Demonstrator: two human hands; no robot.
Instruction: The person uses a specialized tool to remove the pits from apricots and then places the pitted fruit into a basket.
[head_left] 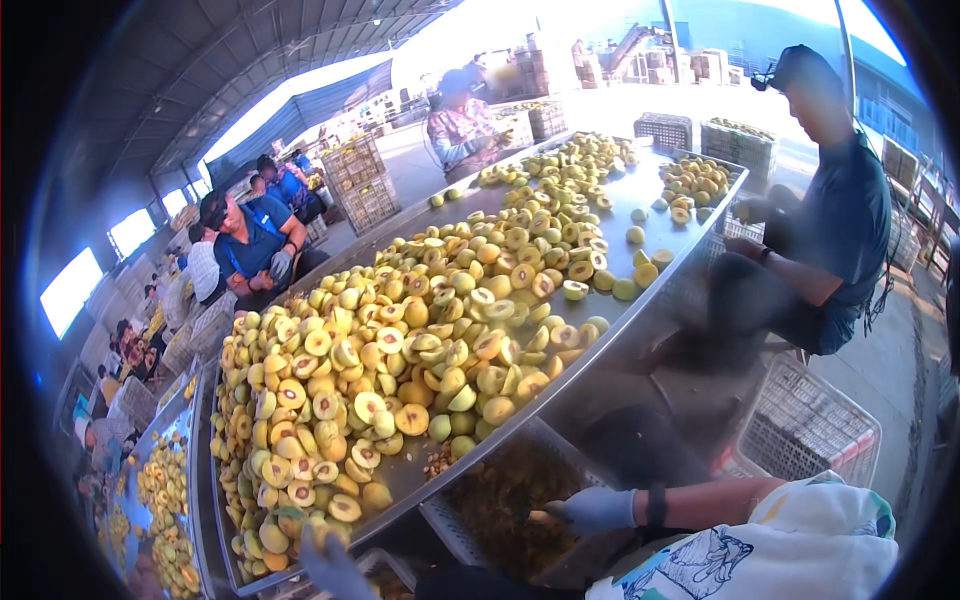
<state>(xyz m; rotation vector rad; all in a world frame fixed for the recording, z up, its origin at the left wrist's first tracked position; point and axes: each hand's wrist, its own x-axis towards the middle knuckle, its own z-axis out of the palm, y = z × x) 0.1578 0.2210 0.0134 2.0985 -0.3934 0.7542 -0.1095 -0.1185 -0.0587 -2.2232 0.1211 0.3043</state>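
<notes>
A metal table (pixel 640 303) carries a heap of halved yellow-green fruit (pixel 390 340), like peaches, many showing brown pit hollows. My left hand (pixel 335 570), in a grey glove, is at the table's near edge. Its fingers look apart, a little blurred, beside the lowest fruit halves. My right hand (pixel 597 509), in a pale blue-grey glove with a dark band at the wrist, is closed on a small tan object (pixel 542 517). Only its wood-coloured end shows, so its kind is unclear. Beneath that hand stands a plastic crate (pixel 447 533) with dark brown contents.
Another crate (pixel 815 425) stands on the floor at right, near a seated person (pixel 835 220) in dark blue. Across the table sit a person (pixel 250 240) in blue and one in a patterned top (pixel 460 125). Stacked crates (pixel 360 180) stand behind. A second fruit table (pixel 190 500) lies left.
</notes>
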